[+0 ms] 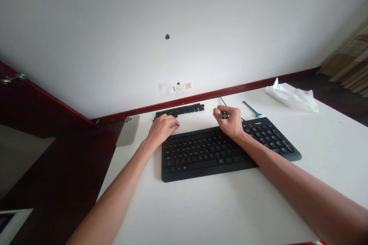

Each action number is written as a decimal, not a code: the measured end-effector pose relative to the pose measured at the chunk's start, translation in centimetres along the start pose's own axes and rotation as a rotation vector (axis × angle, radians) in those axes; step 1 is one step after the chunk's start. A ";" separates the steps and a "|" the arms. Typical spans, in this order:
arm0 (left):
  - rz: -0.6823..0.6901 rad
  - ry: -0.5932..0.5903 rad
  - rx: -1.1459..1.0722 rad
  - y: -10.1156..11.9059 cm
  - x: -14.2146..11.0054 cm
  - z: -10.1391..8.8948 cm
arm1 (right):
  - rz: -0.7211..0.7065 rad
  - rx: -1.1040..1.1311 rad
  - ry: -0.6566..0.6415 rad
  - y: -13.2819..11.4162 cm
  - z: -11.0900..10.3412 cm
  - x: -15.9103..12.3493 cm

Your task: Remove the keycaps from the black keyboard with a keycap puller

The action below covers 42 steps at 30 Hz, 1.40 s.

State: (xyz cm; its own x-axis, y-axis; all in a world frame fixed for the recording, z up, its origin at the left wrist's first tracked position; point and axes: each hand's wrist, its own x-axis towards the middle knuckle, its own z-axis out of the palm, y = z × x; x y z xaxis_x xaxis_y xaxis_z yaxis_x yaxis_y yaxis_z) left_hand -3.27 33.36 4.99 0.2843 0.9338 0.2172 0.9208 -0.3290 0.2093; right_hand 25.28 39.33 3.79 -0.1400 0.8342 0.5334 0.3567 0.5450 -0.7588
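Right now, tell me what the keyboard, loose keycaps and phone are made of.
The keyboard looks like matte black plastic, dull, without glare. The keycaps look like the same plastic. The phone's back looks like pale satin glass or metal; the sheen leaves that open.

Desk point(330, 168) layout: keyboard point(202, 153) mid-desk, row of loose keycaps point(179, 111) just behind it.
Phone point(128, 130) on the left edge, left of the keycaps; thin tool point(252, 108) right of them, behind the keyboard; crumpled sheet point(291, 97) further right at the far edge.
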 end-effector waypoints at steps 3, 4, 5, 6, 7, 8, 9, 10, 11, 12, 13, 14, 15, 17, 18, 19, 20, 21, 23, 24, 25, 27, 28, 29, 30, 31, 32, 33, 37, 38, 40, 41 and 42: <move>0.014 0.035 0.029 0.1 -0.1 -0.1 | 0.002 0.001 -0.004 0.1 0.0 0.0; 0.017 0.053 0.047 0.1 -0.1 0.0 | 0.004 0.002 -0.007 0.1 0.0 0.0; 0.020 0.067 0.069 0.1 -0.2 0.0 | 0.004 0.003 -0.012 0.1 0.0 0.0; 0.020 0.078 0.092 0.1 -0.2 0.1 | 0.005 0.003 -0.018 0.1 0.0 0.1; 0.018 0.086 0.114 0.1 -0.2 0.2 | 0.003 0.002 -0.024 0.1 0.0 0.1; 0.014 0.095 0.132 0.1 -0.2 0.3 | 0.003 0.000 -0.030 0.1 0.0 0.1; 0.010 0.106 0.148 0.1 -0.2 0.4 | 0.003 -0.002 -0.034 0.1 0.0 0.1; 0.007 0.119 0.161 0.2 -0.2 0.4 | 0.004 -0.003 -0.037 0.0 0.0 0.1; 0.004 0.132 0.172 0.3 -0.2 0.5 | 0.004 -0.003 -0.038 0.0 0.0 0.1; 0.002 0.142 0.183 0.4 -0.1 0.6 | 0.004 -0.002 -0.042 0.0 0.0 0.1; 0.003 0.147 0.194 0.6 0.0 0.6 | 0.004 0.000 -0.044 0.0 0.0 0.1; 0.007 0.147 0.205 0.7 0.2 0.6 | 0.004 0.001 -0.047 0.1 -0.1 0.1; 0.013 0.145 0.217 0.9 0.5 0.7 | 0.004 0.001 -0.049 0.1 -0.1 0.1; 0.026 0.137 0.238 1.1 1.1 0.7 | 0.005 0.000 -0.051 0.1 -0.1 0.1; 0.030 0.134 0.247 1.1 1.5 0.7 | 0.005 0.000 -0.052 0.1 0.0 0.1; 0.030 0.131 0.254 1.1 1.9 0.7 | 0.003 0.000 -0.052 0.1 0.0 0.1; 0.026 0.131 0.260 1.0 2.3 0.8 | 0.000 -0.001 -0.053 0.1 0.0 0.1; 0.021 0.130 0.265 0.9 2.7 0.8 | -0.004 -0.001 -0.054 0.1 0.0 0.1; 0.009 0.131 0.269 0.7 3.2 0.9 | -0.009 -0.004 -0.054 0.1 0.0 0.1; 0.003 0.131 0.269 0.6 3.4 0.9 | -0.010 -0.004 -0.054 0.1 0.0 0.1; -0.005 0.131 0.265 0.5 3.6 1.0 | -0.013 -0.003 -0.055 0.2 0.0 0.1; -0.024 0.136 0.251 0.4 3.7 1.1 | -0.015 0.001 -0.058 0.2 0.0 0.1; -0.032 0.139 0.244 0.4 3.8 1.1 | -0.014 0.003 -0.060 0.2 0.0 0.1; -0.038 0.143 0.240 0.4 3.8 1.2 | -0.010 0.005 -0.062 0.1 0.0 0.2; -0.041 0.147 0.240 0.4 3.8 1.2 | -0.004 0.006 -0.062 0.1 0.0 0.2; -0.041 0.152 0.243 0.4 3.8 1.3 | 0.003 0.007 -0.063 0.1 0.0 0.2; -0.039 0.155 0.249 0.4 3.8 1.4 | 0.008 0.006 -0.064 0.0 0.0 0.2; -0.036 0.158 0.254 0.4 3.7 1.5 | 0.010 0.006 -0.065 0.0 0.0 0.2; -0.051 0.165 0.279 0.4 3.7 1.9 | 0.006 0.005 -0.076 -0.1 -0.1 0.2; -0.060 0.175 0.282 0.6 3.8 1.8 | 0.005 0.003 -0.079 -0.1 -0.1 0.2; -0.075 0.202 0.272 1.9 3.9 0.7 | 0.006 -0.002 -0.085 -0.1 -0.1 0.2; -0.075 0.214 0.252 2.9 3.9 -0.3 | 0.008 -0.004 -0.086 -0.1 -0.1 0.2; -0.062 0.205 0.222 4.2 3.8 -1.7 | 0.011 -0.004 -0.085 -0.1 0.0 0.2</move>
State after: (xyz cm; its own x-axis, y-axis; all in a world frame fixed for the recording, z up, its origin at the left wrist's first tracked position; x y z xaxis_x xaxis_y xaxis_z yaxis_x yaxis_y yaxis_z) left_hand 1.24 35.25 8.33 0.1865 0.8958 0.4034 0.9770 -0.2122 0.0197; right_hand 25.26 39.46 3.96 -0.2142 0.8441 0.4915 0.3625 0.5359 -0.7625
